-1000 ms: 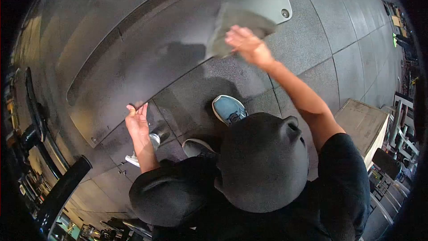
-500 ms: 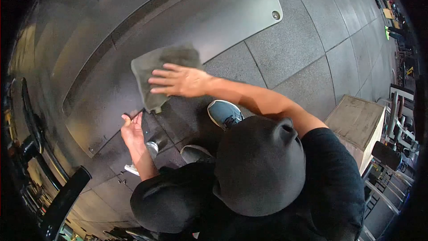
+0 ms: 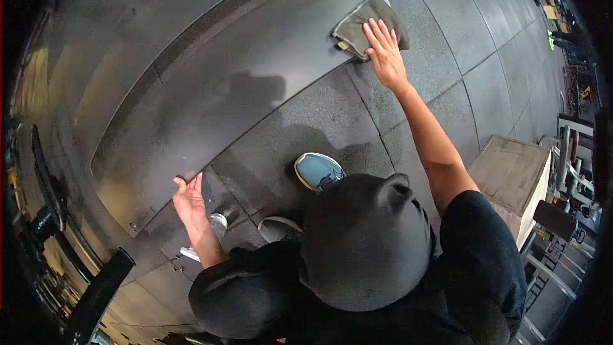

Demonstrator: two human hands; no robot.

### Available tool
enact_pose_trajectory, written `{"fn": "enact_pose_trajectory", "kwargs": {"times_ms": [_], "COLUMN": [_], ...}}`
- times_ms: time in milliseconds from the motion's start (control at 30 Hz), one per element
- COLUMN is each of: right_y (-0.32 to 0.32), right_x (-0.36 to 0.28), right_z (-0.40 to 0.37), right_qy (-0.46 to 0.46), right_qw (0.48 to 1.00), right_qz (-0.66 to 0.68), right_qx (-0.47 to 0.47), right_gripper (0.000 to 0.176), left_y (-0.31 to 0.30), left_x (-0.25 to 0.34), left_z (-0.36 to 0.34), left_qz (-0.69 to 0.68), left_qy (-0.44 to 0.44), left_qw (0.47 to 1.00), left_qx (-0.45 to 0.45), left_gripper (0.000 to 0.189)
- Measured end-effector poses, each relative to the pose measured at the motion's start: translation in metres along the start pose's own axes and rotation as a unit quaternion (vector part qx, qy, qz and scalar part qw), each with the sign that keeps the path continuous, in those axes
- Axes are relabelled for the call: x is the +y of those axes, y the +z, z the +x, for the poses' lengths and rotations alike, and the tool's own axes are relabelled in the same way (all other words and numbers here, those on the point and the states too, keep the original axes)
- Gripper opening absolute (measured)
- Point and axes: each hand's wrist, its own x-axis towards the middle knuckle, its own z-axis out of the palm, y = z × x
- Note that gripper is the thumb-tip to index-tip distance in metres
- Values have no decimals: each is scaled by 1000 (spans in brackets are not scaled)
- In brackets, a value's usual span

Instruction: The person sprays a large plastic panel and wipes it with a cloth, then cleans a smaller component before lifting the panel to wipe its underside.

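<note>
A long dark exercise mat (image 3: 211,118) lies across the floor. Flat on a folded grey-green cloth (image 3: 355,23) rests my right hand (image 3: 385,54), fingers stretched out and pressing it down at the mat's upper right end. The cloth covers that corner and hangs partly over the edge. My left hand (image 3: 189,195) is at the mat's near edge toward the lower left, thumb and fingers closed on the edge. Beside my left wrist, partly hidden by the forearm, lies a clear container (image 3: 218,223) with a white part showing on the other side.
Rubber floor tiles (image 3: 319,105) surround the mat. My blue shoe (image 3: 317,170) stands near its edge. A wooden box (image 3: 514,166) is at the right, with gym equipment behind it. Black machine bars (image 3: 99,294) stand at the lower left. Someone's legs (image 3: 565,38) show far right.
My right hand has slid the cloth from the mat's middle up and right to its far corner, which is now covered. My left hand has stayed at the edge.
</note>
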Motion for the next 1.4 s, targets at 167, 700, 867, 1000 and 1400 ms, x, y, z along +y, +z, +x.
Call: {"fn": "enact_pose_trajectory", "kwargs": {"times_ms": [167,700,867,1000,1400], "right_y": [38,54,109,149,137], "right_x": [48,39,-171,-348,-306], "right_z": [46,179,192,193,178], "right_qy": [175,42,-162,-274,-314], "right_qw": [981,998,973,934,933], "right_qz": [-25,50,151,177,82], "right_qx": [85,17,-65,-146,-156], "right_gripper": [62,48,40,43,58], "left_y": [-3,35,36,45,44], "left_x": [-2,-9,-11,-6,-15], "left_z": [1,-17,-15,-21,-13], "left_qz": [9,11,10,4,-47], "left_qy": [9,39,39,33,27], "left_qw": [1000,998,997,997,992], "left_qx": [2,38,60,72,115], "left_gripper": [15,39,36,36,36]}}
